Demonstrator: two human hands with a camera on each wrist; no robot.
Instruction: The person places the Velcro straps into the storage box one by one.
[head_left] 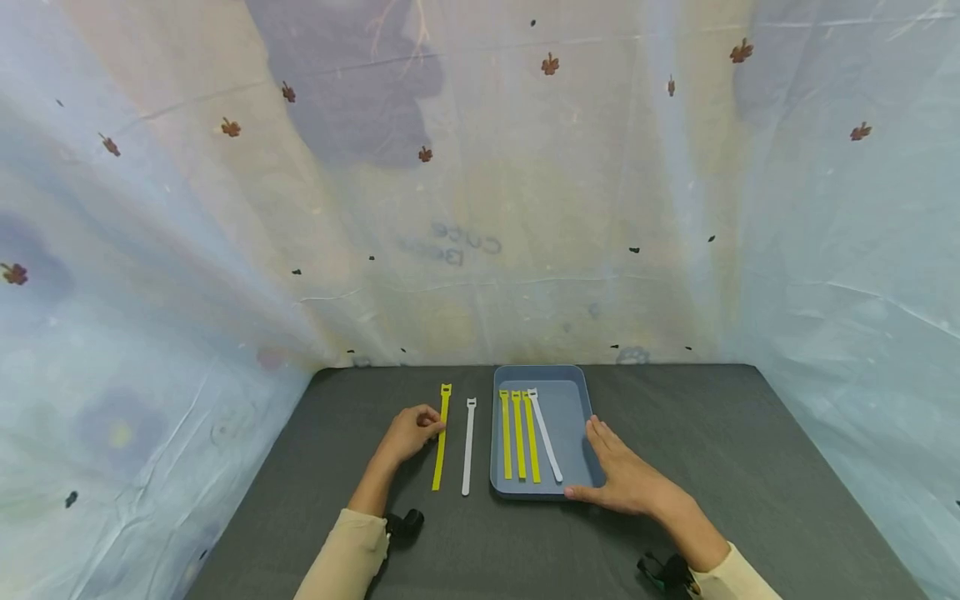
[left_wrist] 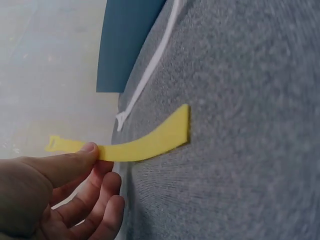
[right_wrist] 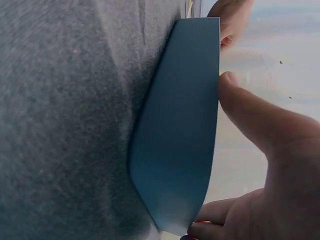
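My left hand [head_left: 411, 432] pinches a yellow hook-and-loop cable tie [head_left: 438, 458] between thumb and fingers. In the left wrist view that tie [left_wrist: 150, 145] bends, its slotted head beyond the thumb and its tail near the cloth. To its right, a white cable tie [head_left: 468, 450] lies on the table. Farther right is a blue-grey tray [head_left: 572, 433] with 3 yellow cable ties [head_left: 519, 442] side by side and a slanted white one [head_left: 546, 437]. My right hand [head_left: 626, 475] rests at the tray's near right corner, fingers extended along the side and thumb at the front rim.
Dark grey cloth [head_left: 675, 417] covers the table. A pale patterned curtain [head_left: 525, 208] hangs behind it and along both sides. Black devices are strapped at the left wrist [head_left: 405, 527] and the right wrist [head_left: 666, 575].
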